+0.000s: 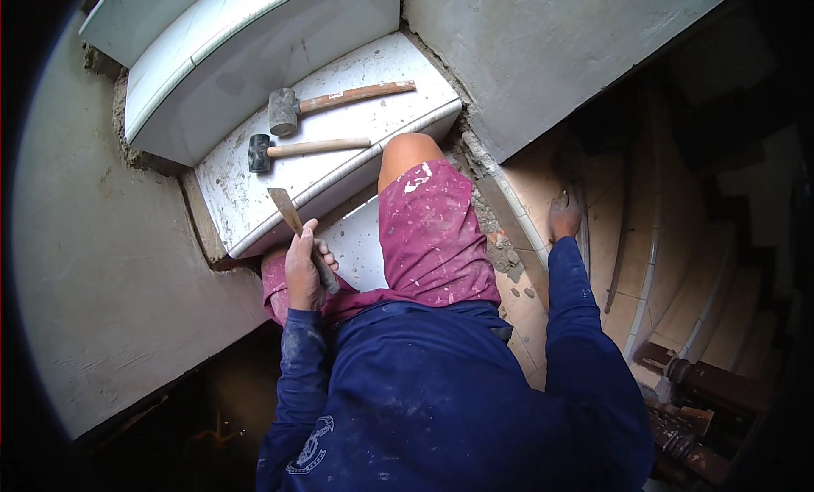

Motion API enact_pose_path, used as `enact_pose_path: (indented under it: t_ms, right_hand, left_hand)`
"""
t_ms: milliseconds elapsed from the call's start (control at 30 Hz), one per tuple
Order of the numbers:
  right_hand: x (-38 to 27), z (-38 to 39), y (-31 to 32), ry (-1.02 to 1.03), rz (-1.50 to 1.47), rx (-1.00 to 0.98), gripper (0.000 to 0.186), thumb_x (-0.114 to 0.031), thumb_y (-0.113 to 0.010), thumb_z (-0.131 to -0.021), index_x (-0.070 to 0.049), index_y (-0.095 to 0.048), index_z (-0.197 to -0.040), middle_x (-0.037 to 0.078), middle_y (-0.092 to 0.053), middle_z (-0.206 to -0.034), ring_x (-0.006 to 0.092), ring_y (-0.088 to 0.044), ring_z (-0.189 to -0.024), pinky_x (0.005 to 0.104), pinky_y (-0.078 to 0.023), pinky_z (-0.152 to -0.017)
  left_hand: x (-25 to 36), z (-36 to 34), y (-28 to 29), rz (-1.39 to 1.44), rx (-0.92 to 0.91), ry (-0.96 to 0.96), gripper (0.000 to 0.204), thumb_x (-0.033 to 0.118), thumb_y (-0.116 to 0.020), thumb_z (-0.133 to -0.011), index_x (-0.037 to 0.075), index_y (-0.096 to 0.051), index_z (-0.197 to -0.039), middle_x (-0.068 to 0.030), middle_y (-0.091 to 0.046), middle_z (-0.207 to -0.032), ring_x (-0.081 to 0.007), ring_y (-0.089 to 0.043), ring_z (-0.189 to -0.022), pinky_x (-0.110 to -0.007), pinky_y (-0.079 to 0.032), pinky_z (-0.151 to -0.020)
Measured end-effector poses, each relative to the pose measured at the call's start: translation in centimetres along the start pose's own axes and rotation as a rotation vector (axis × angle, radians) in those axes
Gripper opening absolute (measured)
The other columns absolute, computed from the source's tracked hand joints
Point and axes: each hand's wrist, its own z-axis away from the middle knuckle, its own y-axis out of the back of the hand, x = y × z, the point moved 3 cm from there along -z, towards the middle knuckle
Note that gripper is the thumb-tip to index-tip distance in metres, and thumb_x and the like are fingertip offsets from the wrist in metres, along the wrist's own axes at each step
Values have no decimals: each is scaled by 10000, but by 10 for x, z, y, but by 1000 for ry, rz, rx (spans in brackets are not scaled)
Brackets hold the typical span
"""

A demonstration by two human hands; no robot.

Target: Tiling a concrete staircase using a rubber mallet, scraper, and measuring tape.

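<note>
My left hand (305,263) has its fingers wrapped round a long flat tool (285,205), light brown at its upper end and greyish below, held upright at a slant above my thighs. My right hand (565,216) is out at the right over the tiled stairs, curled round something small that I cannot make out. On the white step (229,204) in front lie two mallets: a larger grey-headed one (283,112) with a reddish wooden handle and a smaller black-headed one (259,153) with a pale handle.
Curved white steps (212,17) rise at the upper left, beside grey plastered walls (110,272). Rough mortar (500,256) runs along the step's broken right edge. Tan tiled stairs (678,289) curve down at the right, near a dark wooden baluster (721,382). A dark drop lies at the lower left.
</note>
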Motion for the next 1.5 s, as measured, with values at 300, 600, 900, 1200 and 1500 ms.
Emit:
enact_pose_path:
  t_ms: [300,600,900,1200,1500]
  right_hand:
    - [-242,140,98,316,-860,-498,320,-139,-679,-853,-10,-621,-1140,109,-624,-1116,197,-589,-1035,337,-446,-931]
    - [-280,164,91,566,-857,-515,483,-123,-591,-903,-9,-477,-1358,236,-607,-1161,294,-634,-1023,393,-498,-888]
    - [-106,131,55,-366,-861,-748,383,-202,-515,-975,-73,-547,-1334,-40,-494,-678,16,-362,-446,199,-276,-373]
    - [-107,113,-7,-162,-630,-584,343,-157,-539,-936,-15,-627,-1236,27,-618,-785,107,-546,-621,288,-453,-587]
    - [-111,121,3,174,-424,-433,374,-148,-536,-908,6,-612,-1240,154,-703,-986,225,-673,-883,347,-509,-785]
  left_hand:
    - [3,7,-49,161,-236,34,388,343,-460,-1023,21,-478,-1239,-213,-631,-1147,-287,-637,-999,-399,-505,-903]
    - [13,6,-154,-407,-590,-309,445,300,-448,-1041,1,-386,-1365,-154,-623,-1211,-172,-556,-1143,-288,-418,-995]
    - [14,-49,-64,-426,-156,-335,333,176,-571,-977,-28,-563,-1240,-97,-659,-1100,-144,-621,-989,-257,-490,-844]
    - [23,-81,-67,-511,-89,-332,324,193,-582,-965,-40,-593,-1190,-108,-653,-1072,-139,-625,-945,-258,-495,-821]
    - [21,-117,-85,-918,-38,-822,282,140,-651,-853,14,-637,-1105,-172,-624,-1069,-322,-587,-1008,-397,-456,-920]
